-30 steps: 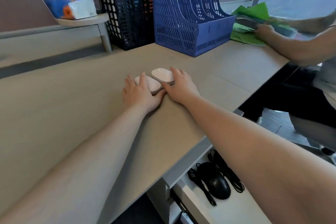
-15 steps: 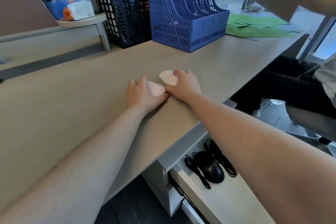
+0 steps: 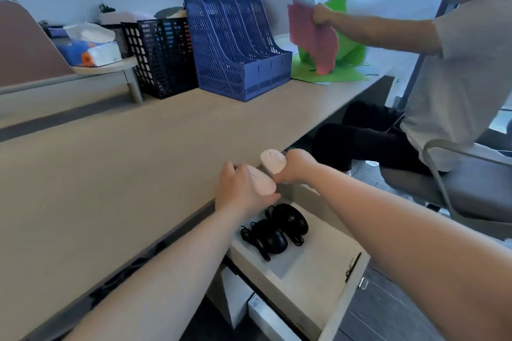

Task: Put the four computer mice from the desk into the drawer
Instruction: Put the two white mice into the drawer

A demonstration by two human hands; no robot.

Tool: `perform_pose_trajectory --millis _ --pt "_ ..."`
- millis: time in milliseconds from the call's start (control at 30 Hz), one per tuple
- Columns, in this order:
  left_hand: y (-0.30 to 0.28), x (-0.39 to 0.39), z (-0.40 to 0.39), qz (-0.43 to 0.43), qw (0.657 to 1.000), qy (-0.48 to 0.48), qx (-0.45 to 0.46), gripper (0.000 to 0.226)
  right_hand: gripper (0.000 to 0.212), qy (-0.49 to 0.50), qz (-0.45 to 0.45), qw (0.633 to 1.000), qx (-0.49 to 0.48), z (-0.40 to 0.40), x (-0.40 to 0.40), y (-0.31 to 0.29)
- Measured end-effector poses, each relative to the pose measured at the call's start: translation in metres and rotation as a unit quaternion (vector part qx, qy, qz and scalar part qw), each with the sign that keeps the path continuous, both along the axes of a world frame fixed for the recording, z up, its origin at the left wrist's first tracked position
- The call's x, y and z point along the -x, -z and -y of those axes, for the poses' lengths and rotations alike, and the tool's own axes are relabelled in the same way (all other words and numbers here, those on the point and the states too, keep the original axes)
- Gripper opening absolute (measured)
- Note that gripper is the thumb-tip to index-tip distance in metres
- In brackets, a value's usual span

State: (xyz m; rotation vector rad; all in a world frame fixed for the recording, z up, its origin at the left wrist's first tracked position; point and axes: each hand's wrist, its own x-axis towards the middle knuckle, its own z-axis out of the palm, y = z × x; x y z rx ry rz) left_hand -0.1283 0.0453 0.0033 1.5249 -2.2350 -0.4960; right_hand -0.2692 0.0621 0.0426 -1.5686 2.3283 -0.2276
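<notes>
The open drawer (image 3: 310, 266) below me already holds two black mice (image 3: 279, 230) with tangled cords. My left hand (image 3: 238, 191) grips one white mouse (image 3: 261, 181) and my right hand (image 3: 296, 166) grips the other white mouse (image 3: 273, 160), both at the desk (image 3: 110, 174) edge, so I reckon lowering them in comes next
</notes>
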Motion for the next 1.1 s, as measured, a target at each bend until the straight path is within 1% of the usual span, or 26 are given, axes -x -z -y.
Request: perform_pose_trajectory --millis 33,133,200,267,300,333,400,467,533,633,700,867,967,1100 --pt "0.003 0.007 -0.009 0.002 1.000 0.011 -0.002 0.089 0.054 -0.001 -0.012 1.000 -0.019 -0.011 0.006 0.004" --pt "0.015 0.027 -0.032 0.015 0.999 0.036 -0.029 0.097 0.037 0.003 -0.039 0.997 -0.072 -0.039 0.022 0.021" --pt "0.029 0.039 -0.044 0.030 0.997 0.047 -0.046 0.092 0.034 0.016 -0.036 0.994 -0.103 -0.053 0.031 0.038" --pt "0.047 0.047 -0.056 0.061 0.994 0.059 -0.066 0.092 0.021 0.021 -0.038 0.990 -0.133 -0.063 0.039 0.057" --pt "0.056 0.051 -0.062 0.078 0.992 0.068 -0.079 0.091 0.020 0.024 -0.040 0.988 -0.146 -0.066 0.044 0.066" --pt "0.066 0.054 -0.067 0.093 0.989 0.075 -0.089 0.088 0.022 0.021 -0.042 0.986 -0.162 -0.069 0.048 0.073" --pt "0.083 0.059 -0.075 0.116 0.984 0.083 -0.108 0.085 0.038 0.010 -0.050 0.979 -0.199 -0.073 0.055 0.087" --pt "0.098 0.063 -0.081 0.130 0.980 0.083 -0.125 0.087 0.046 0.011 -0.055 0.974 -0.220 -0.074 0.060 0.103" --pt "0.112 0.067 -0.085 0.140 0.977 0.084 -0.134 0.089 0.047 0.012 -0.058 0.970 -0.236 -0.073 0.063 0.119" --pt "0.127 0.074 -0.087 0.147 0.976 0.079 -0.139 0.087 0.043 0.008 -0.050 0.968 -0.245 -0.071 0.065 0.137" --pt "0.134 0.078 -0.087 0.163 0.976 0.074 -0.126 0.085 0.044 0.009 -0.041 0.969 -0.242 -0.069 0.066 0.146" --pt "0.148 0.083 -0.085 0.210 0.969 0.070 -0.108 0.092 0.053 0.000 -0.033 0.963 -0.266 -0.064 0.066 0.167" --pt "0.154 0.086 -0.081 0.224 0.966 0.070 -0.109 0.095 0.058 -0.007 -0.043 0.954 -0.295 -0.060 0.065 0.175" --pt "0.161 0.089 -0.080 0.247 0.958 0.083 -0.122 0.100 0.068 -0.013 -0.051 0.951 -0.304 -0.057 0.067 0.181"
